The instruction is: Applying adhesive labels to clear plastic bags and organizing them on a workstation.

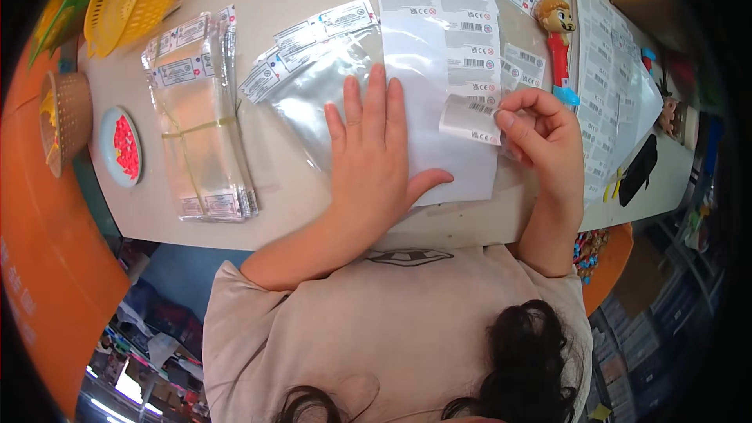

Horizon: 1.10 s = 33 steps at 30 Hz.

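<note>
A white sheet of printed labels (415,55) lies in front of me, with labels left on its right side and top and bare backing at lower left. My left hand (366,157) lies flat, fingers stretched, across the sheet's left edge and the clear plastic bags (313,94) beside it. My right hand (544,129) pinches the right edge of a label (468,119) between thumb and forefinger. This label is curled up from the sheet; whether any of it still sticks is hard to see. More clear bags with printed strips lie partly under the sheet's right side.
At left are a tied bundle of clear bags (196,102), a plate of pink pieces (138,153), a tan basket (74,117) and yellow baskets (133,4). At right are a red toy figure (558,51), more label sheets (599,86) and a black object (638,171).
</note>
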Available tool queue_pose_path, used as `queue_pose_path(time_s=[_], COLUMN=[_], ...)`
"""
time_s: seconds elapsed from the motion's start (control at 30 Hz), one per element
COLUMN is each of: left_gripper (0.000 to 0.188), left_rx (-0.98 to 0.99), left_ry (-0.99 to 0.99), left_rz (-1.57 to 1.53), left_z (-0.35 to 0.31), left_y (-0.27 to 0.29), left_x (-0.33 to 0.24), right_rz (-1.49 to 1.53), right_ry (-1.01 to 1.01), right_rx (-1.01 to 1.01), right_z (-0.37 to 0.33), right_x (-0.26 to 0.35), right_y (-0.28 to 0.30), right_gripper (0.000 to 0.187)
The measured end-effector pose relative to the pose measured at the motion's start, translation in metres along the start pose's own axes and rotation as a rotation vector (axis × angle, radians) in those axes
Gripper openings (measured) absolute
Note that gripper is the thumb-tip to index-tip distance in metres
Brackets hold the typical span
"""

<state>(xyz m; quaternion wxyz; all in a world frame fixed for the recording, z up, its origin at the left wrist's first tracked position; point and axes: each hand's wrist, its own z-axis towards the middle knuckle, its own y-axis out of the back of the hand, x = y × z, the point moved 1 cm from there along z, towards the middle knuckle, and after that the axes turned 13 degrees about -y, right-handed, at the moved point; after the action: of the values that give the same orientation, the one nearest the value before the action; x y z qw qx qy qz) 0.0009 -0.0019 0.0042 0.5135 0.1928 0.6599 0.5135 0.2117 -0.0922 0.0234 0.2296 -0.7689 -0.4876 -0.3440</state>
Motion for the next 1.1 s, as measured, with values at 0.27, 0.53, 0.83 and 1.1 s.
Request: queue_pose_path(time_s=[0.27,0.53,0.83,1.1], left_gripper=[0.115,0.114,0.098,0.086], left_rx=[-0.042,-0.056,-0.285,-0.387], left_ry=[-0.036,-0.020,-0.075,-0.100], left_rz=[0.059,0.110,0.069,0.076], left_z=[-0.003,-0.006,-0.008,-0.008], left_y=[-0.007,-0.011,-0.018,-0.015], left_x=[0.000,-0.001,0.010,0.015], right_rz=[0.212,0.176,0.295,0.158], right_ry=[0.199,0.230,0.426,0.564], right_rx=[-0.246,-0.107,-0.213,-0.291], right_z=[-0.005,-0.010,-0.020,-0.024], right_x=[0.006,-0.006,-0.041,-0.044], right_y=[-0.008,0.002,-0.004,-0.042], right_gripper=[0.019,0.016,0.046,0.094])
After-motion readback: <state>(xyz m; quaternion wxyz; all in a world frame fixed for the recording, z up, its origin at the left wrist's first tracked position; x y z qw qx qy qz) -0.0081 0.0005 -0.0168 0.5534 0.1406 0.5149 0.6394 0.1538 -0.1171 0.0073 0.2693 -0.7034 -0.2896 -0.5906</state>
